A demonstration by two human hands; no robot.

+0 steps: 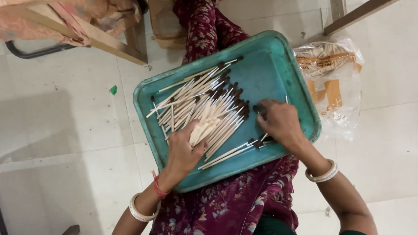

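A clear plastic bag (332, 79) of sticks lies on the floor just beside the teal tray (282, 67). The left hand (184, 149) grips a bundle of matchsticks (204, 110); the right hand (279, 121) pinches loose ones in the tray.

Home workshop: pale tiled floor (55, 138); teal tray (282, 72) of sticks (204, 108) on lap; bagged sticks (331, 74) beside tray; wooden frames.

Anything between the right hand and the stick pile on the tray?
Nothing visible. The right hand is on the green tray, beside the sticks, with only bare tray between. The left hand holds a bundle.
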